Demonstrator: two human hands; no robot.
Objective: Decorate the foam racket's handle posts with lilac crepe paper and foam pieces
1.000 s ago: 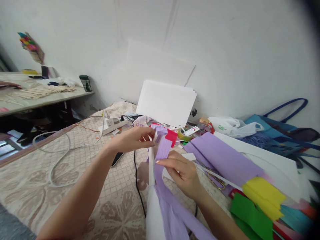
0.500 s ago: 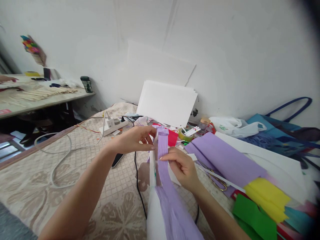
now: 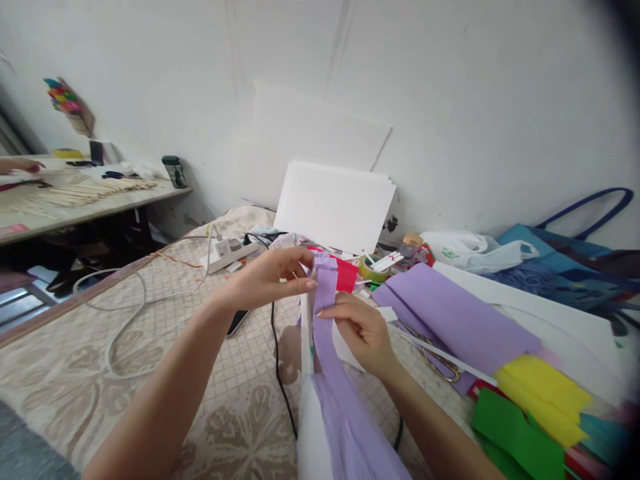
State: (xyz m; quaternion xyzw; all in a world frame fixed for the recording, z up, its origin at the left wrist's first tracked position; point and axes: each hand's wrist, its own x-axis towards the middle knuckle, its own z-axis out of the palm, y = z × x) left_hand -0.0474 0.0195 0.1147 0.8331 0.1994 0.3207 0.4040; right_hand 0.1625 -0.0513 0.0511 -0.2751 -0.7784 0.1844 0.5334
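Note:
A long purple crepe paper strip point(image 3: 329, 360) runs lengthwise along a white board-like piece point(image 3: 311, 427) standing below my hands. My left hand point(image 3: 273, 275) is closed at the far end of the strip, its thumb on the near side and its fingers bent over the top edge. A little nearer to me, my right hand point(image 3: 363, 327) pinches the strip's right edge between thumb and fingers. From there the paper widens into loose folds toward the bottom of the view. My fingers partly cover the white piece's far end.
Purple paper point(image 3: 450, 313), gold-handled scissors point(image 3: 440, 360), yellow paper point(image 3: 543, 393) and green paper point(image 3: 520, 427) lie at right. A power strip point(image 3: 227, 255) with cables and a phone point(image 3: 237, 323) are at left. A person's hand point(image 3: 23, 165) shows over another table.
My left thumb has moved slightly right, onto the strip's far end. The strip has shifted a little left over the white edge, with my right hand still pinching it.

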